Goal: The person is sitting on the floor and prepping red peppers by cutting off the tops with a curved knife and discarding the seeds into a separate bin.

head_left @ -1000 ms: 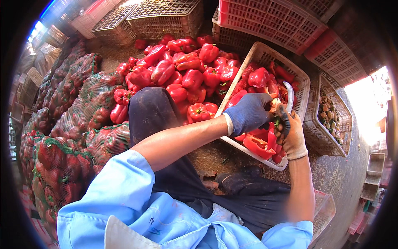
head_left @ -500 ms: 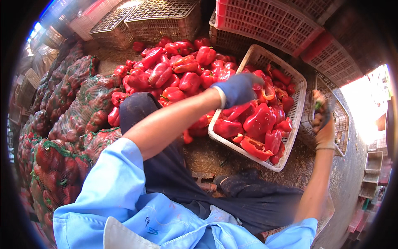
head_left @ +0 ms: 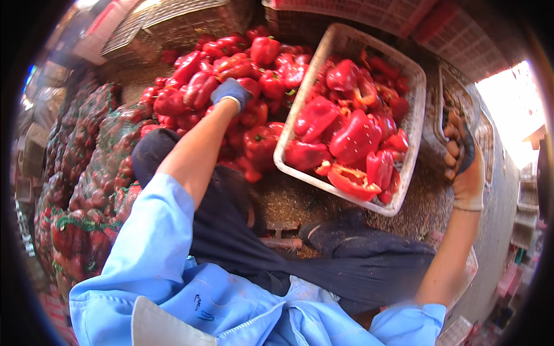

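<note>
My left hand, in a blue glove with a pale cuff, is down on a heap of red bell peppers. Its fingers point away from me and are hidden, so their grip does not show. At the right, beyond the white crate, my right hand wears a dark-palmed glove with a pale cuff. Its tan fingers are curled, and whatever they hold is hidden. The white crate contains red peppers, some of them cut open; a hollow pepper half lies at its near end.
Mesh sacks full of peppers line the left side. Another crate stands on the right, by my right hand. Stacked crates rise at the back. My bent legs frame the floor in front of me.
My left hand has moved left from above the white crate to the pepper heap. The green-stemmed bit seen at my right hand is gone from sight. The view has shifted slightly.
</note>
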`<state>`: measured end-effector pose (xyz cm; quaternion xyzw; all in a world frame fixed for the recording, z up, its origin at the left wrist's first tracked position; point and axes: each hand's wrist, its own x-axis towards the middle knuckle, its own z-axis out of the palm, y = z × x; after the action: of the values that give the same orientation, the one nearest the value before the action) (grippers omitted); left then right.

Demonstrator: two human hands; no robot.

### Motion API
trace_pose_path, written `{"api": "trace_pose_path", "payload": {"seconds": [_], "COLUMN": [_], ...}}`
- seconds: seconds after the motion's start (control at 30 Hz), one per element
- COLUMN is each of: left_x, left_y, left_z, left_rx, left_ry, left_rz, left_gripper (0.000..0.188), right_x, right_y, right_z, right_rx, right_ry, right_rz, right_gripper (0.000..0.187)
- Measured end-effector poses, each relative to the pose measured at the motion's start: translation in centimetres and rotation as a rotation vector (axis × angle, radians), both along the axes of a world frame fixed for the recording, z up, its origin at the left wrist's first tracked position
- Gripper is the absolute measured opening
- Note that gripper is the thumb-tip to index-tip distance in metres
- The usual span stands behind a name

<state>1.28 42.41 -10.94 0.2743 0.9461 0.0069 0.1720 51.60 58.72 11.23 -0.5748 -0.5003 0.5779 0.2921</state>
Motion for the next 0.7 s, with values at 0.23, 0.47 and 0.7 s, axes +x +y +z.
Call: {"api": "trace_pose_path", "payload": {"seconds": [0.23,0.47,0.7], "left_x": [-8.2,-0.5,1.8], "left_y": [3.0,5.2,0.4], "left_z": [-9.8,-4.1,1.0], "left_rx": [0.062,0.143,0.227], "left_ry": [-0.148,-0.243,-0.171], "left_rz": [-0.239,-0.119,-0.082], "left_gripper": [0.07,0.077,0.085], "right_x": [1.3,2.4,-1.4], "right_y": [-0.4,-0.7,-1.9], "right_z": [-0.3,-0.5,-0.1], "right_rx": [0.044,0.03,0.041], "right_ry": [0.02,0.061,0.077], "right_rz": [0.041,0.048,0.133], "right_gripper": [0.046,0.044,0.037]}}
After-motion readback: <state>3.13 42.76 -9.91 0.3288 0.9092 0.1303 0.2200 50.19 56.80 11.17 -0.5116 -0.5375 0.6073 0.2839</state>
